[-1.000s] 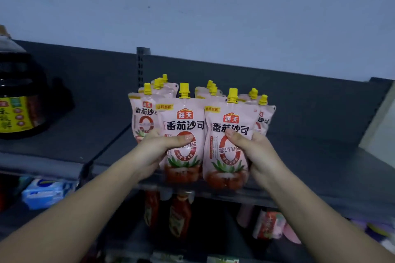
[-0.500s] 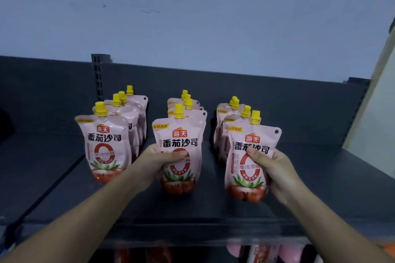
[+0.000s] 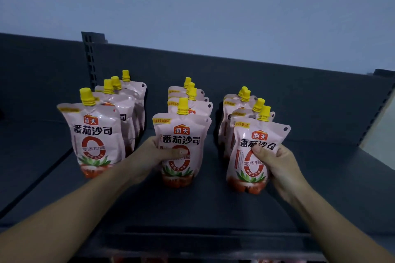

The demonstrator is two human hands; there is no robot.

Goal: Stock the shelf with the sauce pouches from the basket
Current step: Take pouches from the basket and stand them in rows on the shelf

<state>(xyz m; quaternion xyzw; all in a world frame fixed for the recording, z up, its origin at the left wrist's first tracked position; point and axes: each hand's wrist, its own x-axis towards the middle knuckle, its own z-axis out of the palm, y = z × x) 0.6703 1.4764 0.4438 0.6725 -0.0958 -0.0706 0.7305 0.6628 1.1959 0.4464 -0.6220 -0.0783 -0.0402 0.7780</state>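
Now three pouch rows (image 3: 190, 106) upright on shelf (image 3: 213, 209). Left hand (image 3: 154, 156) wraps mid pouch (image 3: 181, 134), thumb across its face. Right hand (image 3: 282, 168) wraps right pouch (image 3: 258, 134) at 3 o'clock, thumb on front. Left pouch (image 3: 94, 134) at 9 o'clock, untouched.

Pale, scuffed wall (image 3: 192, 6) behind
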